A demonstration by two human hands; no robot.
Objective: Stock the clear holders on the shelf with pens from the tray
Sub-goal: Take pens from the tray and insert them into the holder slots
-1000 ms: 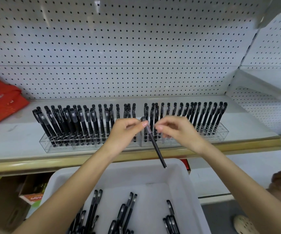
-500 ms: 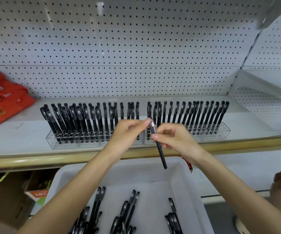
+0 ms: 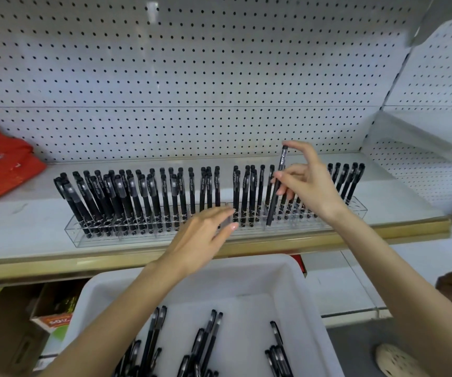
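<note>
My right hand (image 3: 310, 183) pinches a black pen (image 3: 277, 183) near its upper half and holds it almost upright, tip down, at the front of the right clear holder (image 3: 355, 210). My left hand (image 3: 205, 235) hovers with fingers spread in front of the gap between the two holders and holds nothing. The left clear holder (image 3: 75, 235) and the right one stand side by side on the white shelf (image 3: 23, 227), both packed with several upright black pens. The white tray (image 3: 295, 281) sits below the shelf with several loose black pens (image 3: 208, 336) lying in it.
A red bag (image 3: 4, 170) lies at the shelf's left end. White pegboard (image 3: 192, 77) forms the back wall, and a side panel closes the right. Cardboard boxes (image 3: 53, 319) stand under the shelf on the left. A sandalled foot (image 3: 393, 360) shows at the lower right.
My left hand let go of the pen and opened. My right hand carried the pen up and to the right, turning it upright over the right holder.
</note>
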